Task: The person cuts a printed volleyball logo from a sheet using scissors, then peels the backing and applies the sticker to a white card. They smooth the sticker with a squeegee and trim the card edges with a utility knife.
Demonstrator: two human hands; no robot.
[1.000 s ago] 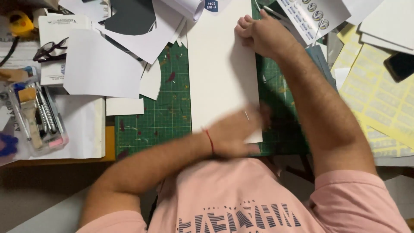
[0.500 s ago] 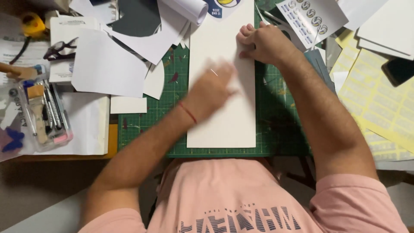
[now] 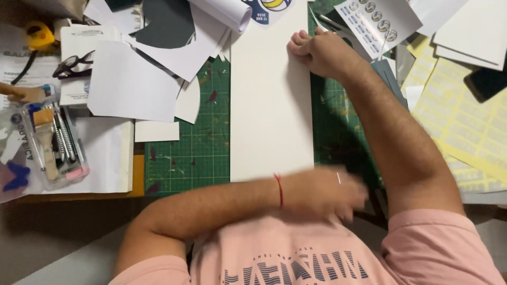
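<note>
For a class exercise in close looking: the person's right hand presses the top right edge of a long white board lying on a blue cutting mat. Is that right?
Not quite. The head view shows the cutting mat is green, not blue. The right hand does press the top right edge of the long white board lying on it.

A long white sheet of card [image 3: 270, 100] lies flat on a green cutting mat [image 3: 190, 148], its long sides running from the mat's near edge to past its far edge; it is plain, unmarked and uncreased, with clean straight edges; its far end slips under the loose papers piled at the far edge of the mat; its near end lies at the mat's near edge, where the left hand [image 3: 322, 191], blurred, covers the near right corner; the right hand [image 3: 322, 50] rests curled on the sheet's right edge near the far end; mat shows on both sides of the sheet.
</note>
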